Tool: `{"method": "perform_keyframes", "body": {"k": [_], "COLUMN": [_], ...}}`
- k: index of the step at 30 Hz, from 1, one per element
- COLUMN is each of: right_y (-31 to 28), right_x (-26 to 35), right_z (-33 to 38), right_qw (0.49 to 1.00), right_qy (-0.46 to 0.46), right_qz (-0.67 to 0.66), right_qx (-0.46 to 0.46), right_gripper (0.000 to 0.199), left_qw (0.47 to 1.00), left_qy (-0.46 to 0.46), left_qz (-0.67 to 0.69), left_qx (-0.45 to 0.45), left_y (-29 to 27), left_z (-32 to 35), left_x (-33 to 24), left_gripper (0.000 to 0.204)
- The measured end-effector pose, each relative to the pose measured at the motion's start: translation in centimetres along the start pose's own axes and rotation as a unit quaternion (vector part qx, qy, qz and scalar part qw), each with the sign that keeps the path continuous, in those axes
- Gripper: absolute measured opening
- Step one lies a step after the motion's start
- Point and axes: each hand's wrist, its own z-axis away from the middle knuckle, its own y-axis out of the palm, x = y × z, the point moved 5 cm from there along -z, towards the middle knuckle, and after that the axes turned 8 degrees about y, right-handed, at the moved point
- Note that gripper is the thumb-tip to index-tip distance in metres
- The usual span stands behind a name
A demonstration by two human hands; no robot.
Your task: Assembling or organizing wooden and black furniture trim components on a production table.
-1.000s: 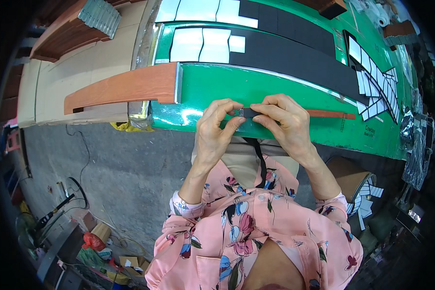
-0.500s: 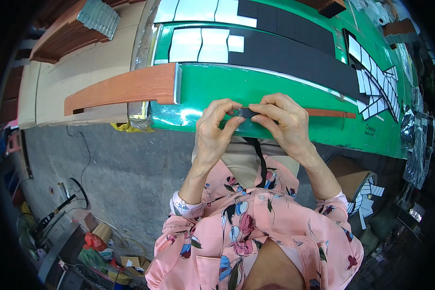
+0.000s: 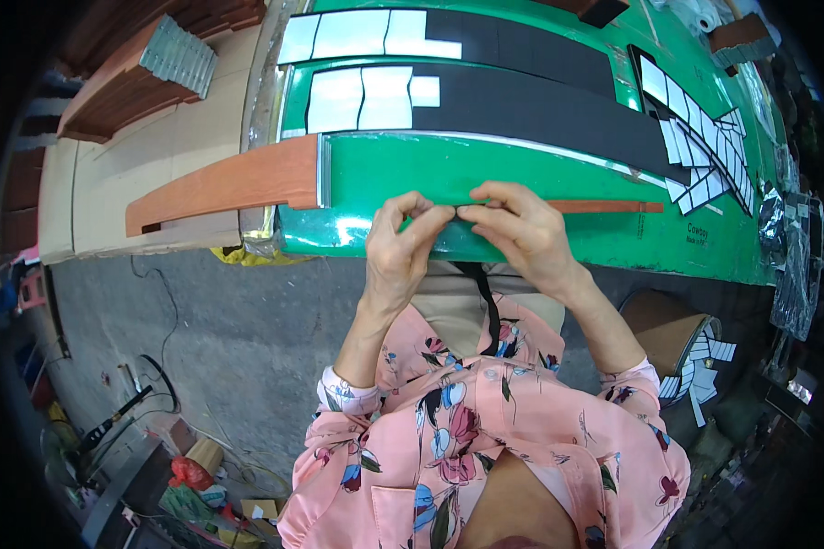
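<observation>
My left hand (image 3: pixel 399 245) is closed in a pinch over the near edge of the green tabletop (image 3: pixel 384 174). Its fingertips meet those of my right hand (image 3: pixel 520 229), whose thumb and forefinger are also pressed together. Whatever lies between the fingertips is hidden or too small to make out. A narrow reddish-brown wooden strip (image 3: pixel 604 207) runs rightward from behind my right hand. To the left, a curved wooden piece (image 3: pixel 224 183) with a silvery end lies across the table and the cardboard.
Black sheets (image 3: pixel 540 105) with white backing pieces (image 3: pixel 362 99) lie beyond my hands. Strips with white squares (image 3: pixel 705 137) are piled at far right. Curved wooden parts (image 3: pixel 124 82) stand stacked on cardboard (image 3: pixel 169 137) at left. A round bin (image 3: pixel 661 322) holds white scraps at lower right.
The small black piece visible between my fingertips is now out of sight. My hands have drawn closer together, fingertips touching. The view has shifted slightly, so the table appears a little lower.
</observation>
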Motion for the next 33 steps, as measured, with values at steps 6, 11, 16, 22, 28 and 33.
{"method": "perform_keyframes", "body": {"k": [6, 11, 16, 22, 28, 33], "right_y": [-0.1, -2.7, -1.3, 1.8, 3.6, 2.5], "right_x": [0.3, -3.0, -9.6, -12.3, -12.0, -12.2], "right_z": [-0.5, -6.9, -17.0, -21.1, -21.0, -21.2], "right_qw": [0.999, 0.991, 0.99, 0.945, 0.892, 0.917], "right_qy": [-0.006, 0.036, -0.042, -0.097, -0.177, -0.158], "right_qz": [0.007, -0.062, 0.136, 0.311, 0.416, 0.366], "right_qx": [0.052, 0.116, 0.0, 0.001, 0.021, -0.017], "right_gripper": [0.025, 0.018, 0.015, 0.008, 0.006, 0.008], "left_qw": [0.994, 0.993, 0.993, 0.996, 0.997, 0.996], "left_qy": [0.088, 0.105, 0.104, 0.07, 0.07, 0.077], "left_qz": [-0.06, -0.06, -0.061, -0.062, -0.044, -0.047], "left_qx": [-0.011, -0.009, 0.003, 0.014, 0.001, -0.01], "left_y": [0.2, 0.4, 0.5, 0.6, 0.3, 0.5], "left_z": [0.6, 0.5, 0.1, 0.4, 0.6, 0.7], "left_x": [0.0, -0.1, -0.3, 0.1, 0.3, 0.1], "left_gripper": [0.038, 0.038, 0.04, 0.041, 0.039, 0.04]}}
